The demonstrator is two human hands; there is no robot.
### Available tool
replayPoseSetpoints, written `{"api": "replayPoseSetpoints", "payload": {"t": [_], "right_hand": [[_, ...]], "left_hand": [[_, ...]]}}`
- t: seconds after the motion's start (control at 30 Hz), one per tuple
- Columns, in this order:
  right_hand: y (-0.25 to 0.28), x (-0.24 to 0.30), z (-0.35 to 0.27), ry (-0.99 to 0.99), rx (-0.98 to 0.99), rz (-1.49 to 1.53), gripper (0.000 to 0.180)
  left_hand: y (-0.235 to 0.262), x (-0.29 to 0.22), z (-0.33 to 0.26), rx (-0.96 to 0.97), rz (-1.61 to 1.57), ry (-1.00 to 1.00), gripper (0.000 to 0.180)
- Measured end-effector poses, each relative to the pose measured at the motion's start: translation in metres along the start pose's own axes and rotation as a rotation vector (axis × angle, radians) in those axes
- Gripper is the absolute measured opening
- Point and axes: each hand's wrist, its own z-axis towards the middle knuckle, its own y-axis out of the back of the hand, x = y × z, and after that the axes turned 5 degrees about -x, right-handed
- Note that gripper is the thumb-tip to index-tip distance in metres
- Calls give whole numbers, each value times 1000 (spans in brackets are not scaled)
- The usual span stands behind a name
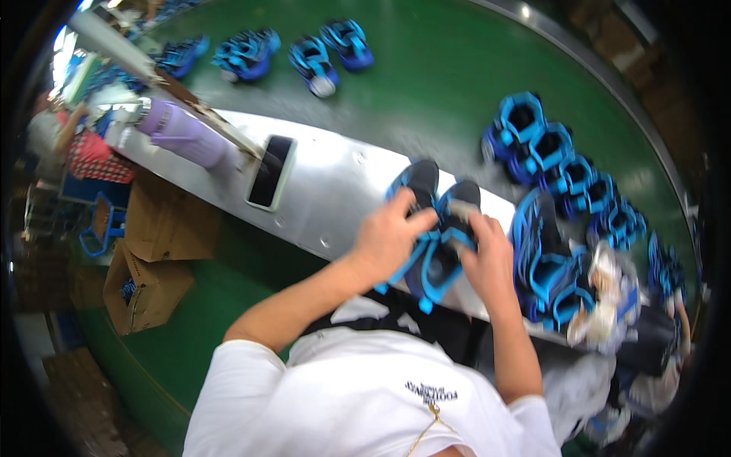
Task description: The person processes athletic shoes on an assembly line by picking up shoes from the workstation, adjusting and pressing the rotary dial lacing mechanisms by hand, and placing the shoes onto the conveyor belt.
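Observation:
Two black shoes with bright blue trim lie side by side on the metal ledge, toes pointing away from me. My left hand point(390, 238) grips the upper of the left shoe point(420, 180), index finger and thumb bent at its laced front. On the right shoe point(466, 192), my right hand point(489, 257) presses with curled fingers and thumb around its upper. A small pale tan piece point(461, 210) shows by the right fingertips; blur hides what it is. The blue-lined openings of both shoes face me.
More blue-black shoes point(537, 236) stand right of my hands, beside crumpled plastic wrapping point(609, 293). Several others line the green conveyor point(426, 84) beyond. A phone point(272, 174) and a purple bottle point(183, 131) rest leftward on the ledge point(327, 175). Cardboard boxes point(148, 286) sit lower left.

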Motion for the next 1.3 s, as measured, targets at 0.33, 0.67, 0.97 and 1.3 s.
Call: {"api": "replayPoseSetpoints", "payload": {"t": [0.33,0.67,0.97,1.3], "right_hand": [[-3,-23,-26,174,-47,-83,59],[3,-12,-33,52,-42,103,59],[-10,-1,-31,95,-73,-80,58],[-21,-10,-23,169,-175,-58,50]], "left_hand": [[4,6,-2,168,-66,-71,40],[17,25,1,310,-254,-33,41],[-2,23,8,134,-18,-364,7],[-1,13,6,111,64,-223,38]]}}
